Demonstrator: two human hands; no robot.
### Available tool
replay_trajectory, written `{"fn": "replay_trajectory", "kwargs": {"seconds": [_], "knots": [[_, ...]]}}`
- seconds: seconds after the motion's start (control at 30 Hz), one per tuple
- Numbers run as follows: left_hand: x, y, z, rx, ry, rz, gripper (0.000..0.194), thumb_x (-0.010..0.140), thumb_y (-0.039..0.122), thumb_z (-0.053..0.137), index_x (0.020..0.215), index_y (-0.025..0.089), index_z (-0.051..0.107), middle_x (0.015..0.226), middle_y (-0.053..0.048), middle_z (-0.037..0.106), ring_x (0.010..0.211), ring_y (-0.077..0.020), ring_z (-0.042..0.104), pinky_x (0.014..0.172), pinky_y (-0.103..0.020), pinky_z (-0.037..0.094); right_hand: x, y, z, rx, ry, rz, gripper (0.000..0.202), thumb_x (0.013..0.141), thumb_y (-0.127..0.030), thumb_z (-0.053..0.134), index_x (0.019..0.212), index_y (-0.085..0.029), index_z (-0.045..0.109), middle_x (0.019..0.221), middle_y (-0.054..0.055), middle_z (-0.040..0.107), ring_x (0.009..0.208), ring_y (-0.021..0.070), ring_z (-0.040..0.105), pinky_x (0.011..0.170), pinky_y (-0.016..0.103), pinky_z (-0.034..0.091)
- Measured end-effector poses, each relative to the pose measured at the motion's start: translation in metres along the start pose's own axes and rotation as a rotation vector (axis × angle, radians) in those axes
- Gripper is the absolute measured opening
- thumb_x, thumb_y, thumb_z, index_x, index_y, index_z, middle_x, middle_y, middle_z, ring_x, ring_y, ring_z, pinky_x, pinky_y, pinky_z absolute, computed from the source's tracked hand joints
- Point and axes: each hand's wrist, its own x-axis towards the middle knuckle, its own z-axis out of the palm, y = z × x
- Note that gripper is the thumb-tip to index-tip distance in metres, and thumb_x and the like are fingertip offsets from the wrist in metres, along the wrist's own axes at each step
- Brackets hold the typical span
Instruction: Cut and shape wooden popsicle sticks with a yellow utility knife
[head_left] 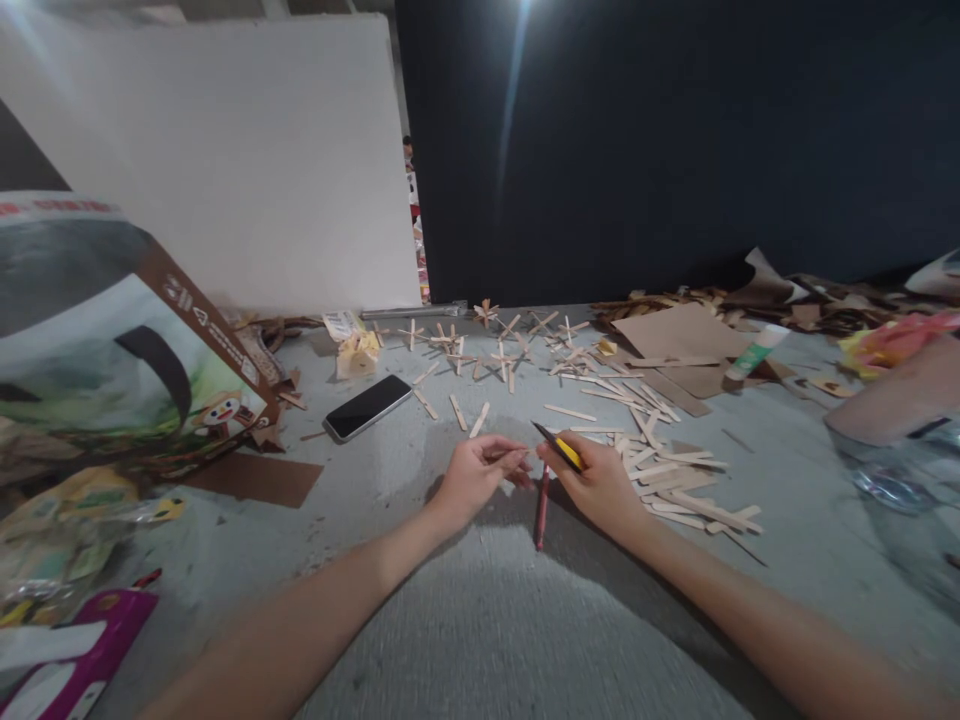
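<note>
Pinched in my left hand point(480, 475) is a small pale piece that looks like a wooden craft stick, mostly hidden by the fingers. My right hand point(600, 485) is closed around a yellow and black utility knife point(568, 453), its dark tip pointing up and to the left. Both hands are close together, fingertips almost meeting. A reddish pen point(541, 515) lies on the grey table just below them. Loose craft sticks point(675, 480) are heaped right of my right hand. Beyond the hands stand or lie several crossed stick pieces point(501, 360).
A phone point(367, 408) lies to the left, near a large printed bag point(127, 350) and a cardboard piece point(251, 478). A purple item point(112, 640) is at lower left. Cardboard sheets point(675, 335) and a glue stick point(756, 352) are at right. White and black panels point(675, 150) rise behind.
</note>
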Motion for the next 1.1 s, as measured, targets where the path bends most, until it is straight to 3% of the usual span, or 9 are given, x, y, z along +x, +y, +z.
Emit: {"fn": "replay_trajectory", "kwargs": {"seconds": [0.13, 0.3, 0.4, 0.47, 0.67, 0.77, 0.83, 0.97, 1.1], "knots": [[0.001, 0.003, 0.000, -0.053, 0.038, 0.038, 0.052, 0.068, 0.060, 0.092, 0.081, 0.014, 0.072, 0.077, -0.006, 0.075, 0.068, -0.0176, 0.072, 0.072, -0.031, 0.059, -0.007, -0.007, 0.008, 0.004, -0.035, 0.019, 0.038, 0.100, -0.048, 0.051, 0.070, -0.026, 0.049, 0.058, -0.002, 0.054, 0.054, 0.0168, 0.052, 0.055, 0.027, 0.039], [0.001, -0.004, 0.001, 0.139, 0.029, 0.121, 0.055, 0.071, 0.068, 0.086, 0.076, 0.016, 0.073, 0.072, -0.005, 0.071, 0.068, -0.0164, 0.067, 0.068, -0.028, 0.054, -0.011, -0.007, 0.012, 0.000, -0.087, 0.043, 0.033, 0.101, -0.046, 0.048, 0.075, -0.026, 0.051, 0.064, 0.001, 0.062, 0.061, 0.0201, 0.060, 0.059, 0.030, 0.044], [0.002, -0.007, 0.000, 0.155, 0.106, 0.197, 0.057, 0.080, 0.073, 0.076, 0.085, 0.017, 0.071, 0.082, -0.007, 0.074, 0.076, -0.0194, 0.072, 0.076, -0.032, 0.058, -0.012, -0.003, 0.013, 0.037, -0.077, 0.092, 0.022, 0.099, -0.046, 0.054, 0.103, -0.025, 0.054, 0.082, 0.004, 0.071, 0.072, 0.0231, 0.068, 0.067, 0.033, 0.051], [0.004, -0.007, -0.002, 0.131, 0.122, 0.232, 0.055, 0.084, 0.072, 0.072, 0.091, 0.017, 0.067, 0.089, -0.009, 0.077, 0.081, -0.0211, 0.075, 0.081, -0.035, 0.060, -0.014, 0.000, 0.014, 0.061, -0.054, 0.095, 0.029, 0.097, -0.042, 0.055, 0.118, -0.023, 0.047, 0.097, 0.008, 0.073, 0.081, 0.0250, 0.071, 0.072, 0.036, 0.055], [0.009, -0.002, -0.014, 0.104, 0.092, 0.227, 0.054, 0.085, 0.066, 0.075, 0.103, 0.020, 0.052, 0.082, -0.006, 0.077, 0.069, -0.0190, 0.075, 0.072, -0.033, 0.061, -0.019, -0.003, 0.008, 0.056, -0.155, 0.056, 0.021, 0.107, -0.036, 0.041, 0.120, -0.022, 0.051, 0.091, 0.007, 0.071, 0.074, 0.0229, 0.070, 0.076, 0.038, 0.057], [0.009, -0.001, -0.015, 0.122, 0.102, 0.181, 0.059, 0.083, 0.057, 0.081, 0.118, 0.021, 0.048, 0.082, -0.003, 0.077, 0.068, -0.0177, 0.075, 0.070, -0.030, 0.059, -0.018, -0.006, 0.003, 0.022, -0.141, -0.008, 0.027, 0.107, -0.035, 0.043, 0.126, -0.023, 0.056, 0.109, 0.011, 0.074, 0.096, 0.0262, 0.073, 0.085, 0.039, 0.057], [0.007, 0.000, -0.014, 0.128, 0.116, 0.151, 0.064, 0.084, 0.049, 0.082, 0.128, 0.021, 0.045, 0.083, -0.002, 0.078, 0.068, -0.0171, 0.076, 0.072, -0.030, 0.059, -0.017, -0.005, 0.002, 0.007, -0.127, 0.004, 0.029, 0.106, -0.036, 0.044, 0.129, -0.024, 0.057, 0.116, 0.012, 0.074, 0.101, 0.0268, 0.073, 0.086, 0.038, 0.057], [0.004, 0.002, -0.012, 0.119, 0.138, 0.139, 0.083, 0.087, 0.041, 0.080, 0.151, 0.020, 0.032, 0.082, -0.001, 0.078, 0.070, -0.0184, 0.077, 0.075, -0.030, 0.059, -0.016, -0.004, 0.004, 0.019, -0.139, 0.088, 0.031, 0.104, -0.039, 0.048, 0.129, -0.022, 0.055, 0.096, 0.008, 0.075, 0.078, 0.0247, 0.072, 0.072, 0.036, 0.056], [0.003, 0.005, -0.012, 0.138, 0.138, 0.155, 0.089, 0.088, 0.039, 0.079, 0.158, 0.019, 0.029, 0.076, 0.001, 0.077, 0.069, -0.0182, 0.077, 0.073, -0.030, 0.059, -0.017, -0.008, 0.002, 0.072, -0.191, 0.089, 0.034, 0.106, -0.040, 0.045, 0.132, -0.021, 0.052, 0.080, 0.002, 0.069, 0.062, 0.0205, 0.065, 0.063, 0.031, 0.052]]}}
